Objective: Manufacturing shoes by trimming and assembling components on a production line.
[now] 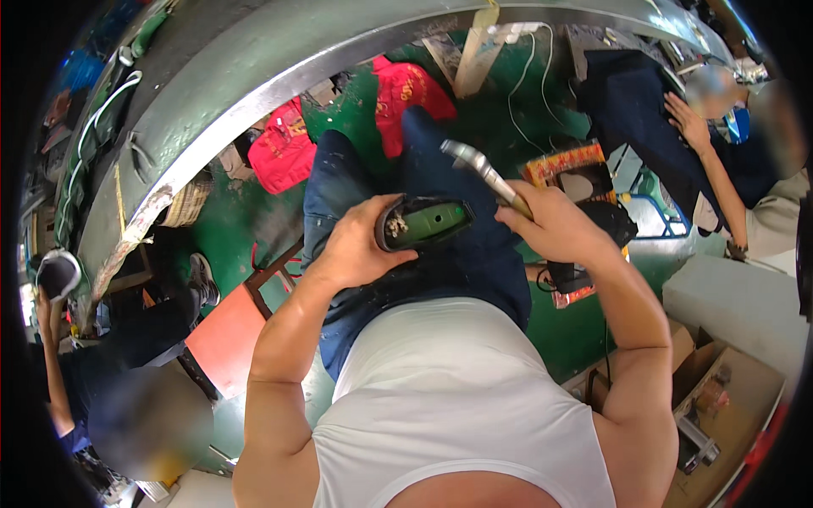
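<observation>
In my left hand (360,241) is a dark shoe upper (385,240) stretched over a green shoe last (432,222). My fingers and thumb wrap round one end of it, where some pale crumpled stuff shows. The last's flat green face, with a small dark hole, is turned up above my lap. My right hand (550,222) is closed round the handle of a hammer (477,162). The hammer's metal head is raised beyond the shoe upper and apart from it. My fist hides part of the handle.
A long grey-green bench (254,85) curves across the far left. Red bags (284,148) lie beyond my knees. A patterned box (567,161) stands past my right hand, and a cardboard box (728,406) at lower right. Other people sit on both sides, near an orange-red board (227,340).
</observation>
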A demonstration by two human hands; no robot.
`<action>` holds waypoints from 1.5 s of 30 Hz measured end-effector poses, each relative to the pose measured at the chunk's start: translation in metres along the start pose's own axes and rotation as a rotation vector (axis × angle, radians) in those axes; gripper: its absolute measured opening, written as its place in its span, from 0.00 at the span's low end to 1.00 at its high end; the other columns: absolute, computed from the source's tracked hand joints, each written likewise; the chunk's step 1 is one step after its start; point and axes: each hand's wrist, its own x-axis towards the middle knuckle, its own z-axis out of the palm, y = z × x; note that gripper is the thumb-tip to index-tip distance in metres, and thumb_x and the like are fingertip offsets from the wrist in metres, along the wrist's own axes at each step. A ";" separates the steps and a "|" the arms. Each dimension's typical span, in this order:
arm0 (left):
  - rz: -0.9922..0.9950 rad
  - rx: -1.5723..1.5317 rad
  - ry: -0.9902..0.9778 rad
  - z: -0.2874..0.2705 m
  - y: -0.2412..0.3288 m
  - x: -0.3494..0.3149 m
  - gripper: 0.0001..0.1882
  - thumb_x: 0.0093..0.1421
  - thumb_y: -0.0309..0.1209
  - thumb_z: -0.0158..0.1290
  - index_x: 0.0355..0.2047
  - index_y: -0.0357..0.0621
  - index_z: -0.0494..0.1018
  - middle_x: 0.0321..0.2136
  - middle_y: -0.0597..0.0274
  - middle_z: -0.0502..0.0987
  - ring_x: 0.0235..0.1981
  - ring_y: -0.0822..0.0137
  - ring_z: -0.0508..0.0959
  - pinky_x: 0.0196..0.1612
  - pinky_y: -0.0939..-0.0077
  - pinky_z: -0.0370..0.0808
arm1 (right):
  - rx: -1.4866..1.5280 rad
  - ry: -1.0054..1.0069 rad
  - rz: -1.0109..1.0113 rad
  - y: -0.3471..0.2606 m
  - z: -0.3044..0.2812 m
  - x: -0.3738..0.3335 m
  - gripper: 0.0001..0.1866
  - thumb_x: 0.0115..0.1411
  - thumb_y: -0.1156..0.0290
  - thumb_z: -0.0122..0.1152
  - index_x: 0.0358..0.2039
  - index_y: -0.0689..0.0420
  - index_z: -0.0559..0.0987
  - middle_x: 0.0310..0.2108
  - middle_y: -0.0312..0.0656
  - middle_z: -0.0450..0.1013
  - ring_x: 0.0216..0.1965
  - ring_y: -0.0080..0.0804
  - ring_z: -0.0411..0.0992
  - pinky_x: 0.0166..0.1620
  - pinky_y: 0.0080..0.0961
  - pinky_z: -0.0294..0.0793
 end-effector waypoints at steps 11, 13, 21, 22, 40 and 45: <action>0.090 0.171 0.061 0.030 -0.002 0.008 0.44 0.39 0.33 0.73 0.58 0.44 0.66 0.49 0.51 0.76 0.53 0.49 0.74 0.57 0.60 0.69 | -0.608 -0.343 -0.246 -0.022 -0.003 0.001 0.13 0.53 0.77 0.57 0.41 0.64 0.75 0.34 0.54 0.74 0.38 0.49 0.76 0.42 0.40 0.75; 0.116 0.193 0.076 0.035 -0.003 0.008 0.44 0.39 0.32 0.73 0.58 0.44 0.66 0.49 0.51 0.76 0.52 0.49 0.74 0.57 0.60 0.69 | -0.655 -0.396 -0.257 -0.040 -0.013 0.009 0.14 0.51 0.79 0.57 0.40 0.65 0.75 0.32 0.54 0.73 0.39 0.49 0.76 0.41 0.39 0.75; 0.004 0.149 0.074 0.033 -0.013 0.008 0.45 0.37 0.32 0.74 0.57 0.42 0.67 0.50 0.52 0.75 0.53 0.49 0.73 0.57 0.60 0.69 | -0.796 -0.564 -0.136 -0.058 -0.044 0.002 0.10 0.51 0.73 0.63 0.34 0.62 0.78 0.32 0.53 0.77 0.33 0.47 0.78 0.36 0.42 0.77; 0.006 0.143 0.081 0.035 -0.014 0.009 0.45 0.37 0.32 0.74 0.57 0.42 0.67 0.50 0.52 0.75 0.53 0.49 0.73 0.57 0.60 0.69 | -0.788 -0.584 -0.085 -0.058 -0.043 -0.009 0.14 0.50 0.70 0.68 0.35 0.63 0.78 0.32 0.53 0.77 0.35 0.48 0.78 0.39 0.42 0.77; -0.017 0.083 0.029 0.035 -0.013 0.016 0.44 0.36 0.33 0.74 0.56 0.42 0.68 0.47 0.53 0.76 0.50 0.50 0.75 0.55 0.60 0.70 | -1.035 -0.167 -0.481 -0.063 -0.008 0.028 0.15 0.50 0.70 0.64 0.37 0.66 0.82 0.40 0.53 0.72 0.45 0.47 0.69 0.36 0.41 0.74; 0.043 0.092 0.033 0.047 -0.029 0.018 0.43 0.38 0.34 0.74 0.56 0.43 0.68 0.48 0.52 0.75 0.50 0.51 0.75 0.55 0.59 0.69 | -1.089 -0.562 -0.138 -0.108 0.004 0.060 0.20 0.49 0.65 0.67 0.43 0.58 0.83 0.46 0.51 0.74 0.47 0.46 0.71 0.32 0.43 0.72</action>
